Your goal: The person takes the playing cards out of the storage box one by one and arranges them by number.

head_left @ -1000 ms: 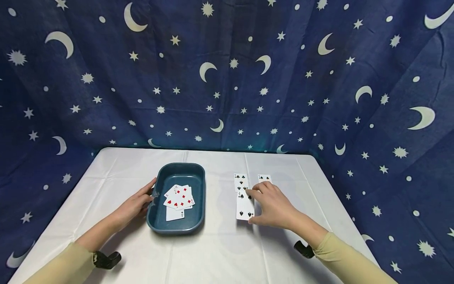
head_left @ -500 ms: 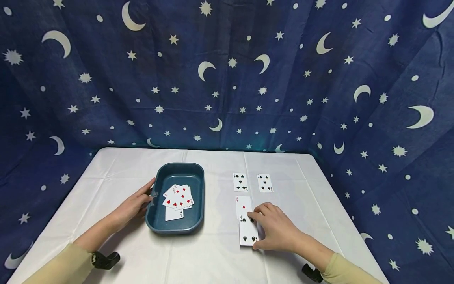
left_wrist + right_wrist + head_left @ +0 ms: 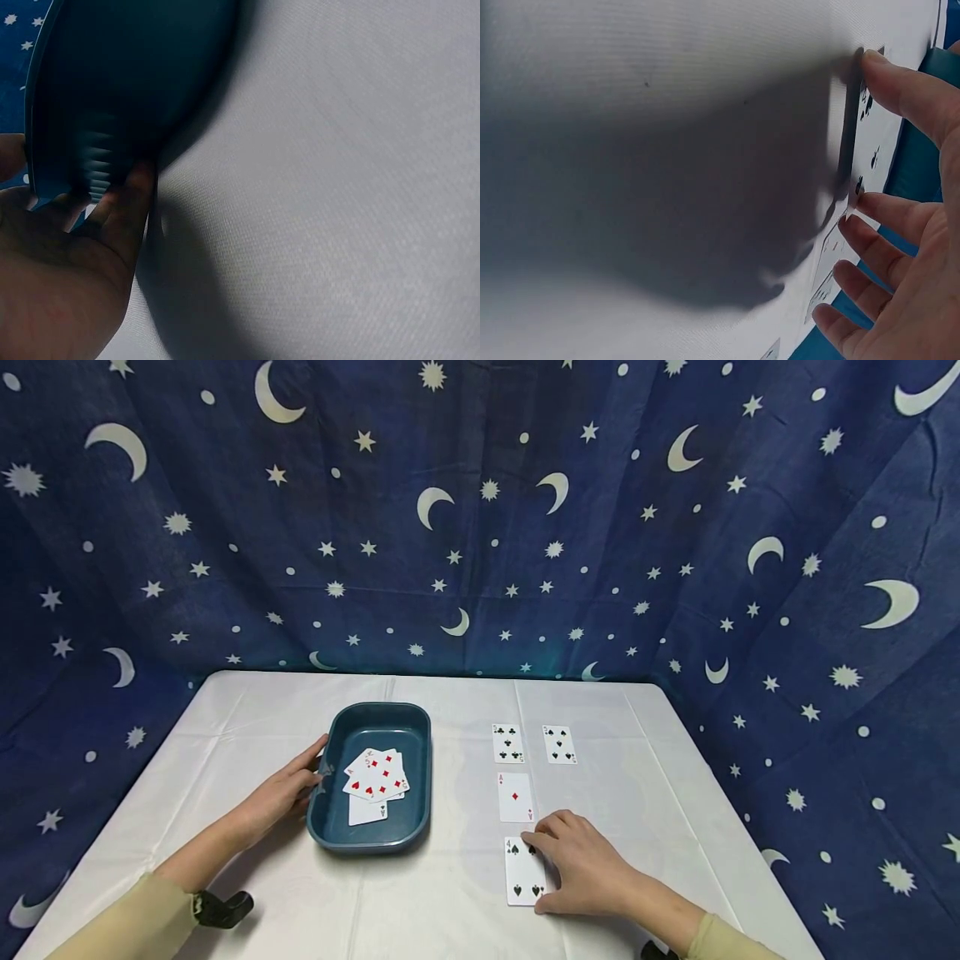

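Right hand (image 3: 583,868) is pinching the four of spades (image 3: 517,877), between the tray (image 3: 367,840) and the worktop's (image 3: 637,735) right edge. Work is seemingly partway: overlapping cards (image 3: 377,779), count unclear, are lying inside; three other cards (image 3: 515,807) are lying out. Left hand (image 3: 276,803) is touching the tray, fingers extended.

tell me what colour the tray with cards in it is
The tray is dark teal, clearest in the head view.
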`<state>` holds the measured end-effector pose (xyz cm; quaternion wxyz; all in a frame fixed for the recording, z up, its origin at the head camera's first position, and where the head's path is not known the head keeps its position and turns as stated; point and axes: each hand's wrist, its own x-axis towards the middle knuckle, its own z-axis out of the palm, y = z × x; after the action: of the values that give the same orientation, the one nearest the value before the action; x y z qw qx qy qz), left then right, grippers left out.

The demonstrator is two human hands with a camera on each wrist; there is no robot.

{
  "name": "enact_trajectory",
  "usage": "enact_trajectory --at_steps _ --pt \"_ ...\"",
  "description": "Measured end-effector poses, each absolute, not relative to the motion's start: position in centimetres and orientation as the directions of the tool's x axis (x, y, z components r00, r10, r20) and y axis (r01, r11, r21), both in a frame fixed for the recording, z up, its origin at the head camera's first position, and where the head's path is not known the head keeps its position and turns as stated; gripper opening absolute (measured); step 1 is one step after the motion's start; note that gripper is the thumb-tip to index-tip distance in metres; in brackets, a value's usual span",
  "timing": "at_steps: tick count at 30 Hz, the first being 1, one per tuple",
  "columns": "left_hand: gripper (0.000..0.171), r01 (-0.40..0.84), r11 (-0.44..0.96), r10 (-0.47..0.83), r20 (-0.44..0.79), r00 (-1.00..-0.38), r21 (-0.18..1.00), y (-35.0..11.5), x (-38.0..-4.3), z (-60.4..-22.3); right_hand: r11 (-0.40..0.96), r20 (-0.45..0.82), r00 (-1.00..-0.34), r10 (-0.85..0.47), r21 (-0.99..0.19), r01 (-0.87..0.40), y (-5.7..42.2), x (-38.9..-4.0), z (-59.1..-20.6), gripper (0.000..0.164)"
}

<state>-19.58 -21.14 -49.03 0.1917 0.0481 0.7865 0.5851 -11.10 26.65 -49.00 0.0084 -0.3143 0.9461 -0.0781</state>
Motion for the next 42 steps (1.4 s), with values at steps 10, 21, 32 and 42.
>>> enact_trajectory --at_steps 10,21,32,42 --pt "0.07 -0.16 0.321 0.293 -0.258 -0.921 0.934 -21.1 -19.5 -49.0 0.776 0.039 -0.786 -0.616 -0.138 -0.615 26.7 -11.1 -49.5 0.083" --pt "0.069 -0.166 0.31 0.296 -0.261 -0.919 0.936 -21.1 -19.6 -49.0 0.767 0.054 -0.776 -0.628 -0.125 -0.629 26.7 -11.1 -49.4 0.084" --pt "0.07 -0.165 0.312 0.296 -0.26 -0.919 0.936 -21.1 -19.7 -49.0 0.797 0.035 -0.81 -0.586 -0.155 -0.583 27.0 -11.6 -48.0 0.089" --pt "0.07 -0.178 0.314 0.281 -0.27 -0.921 0.933 -20.9 -19.7 -49.0 0.786 0.112 -0.804 -0.584 -0.171 -0.594 26.0 -14.3 -45.0 0.085"
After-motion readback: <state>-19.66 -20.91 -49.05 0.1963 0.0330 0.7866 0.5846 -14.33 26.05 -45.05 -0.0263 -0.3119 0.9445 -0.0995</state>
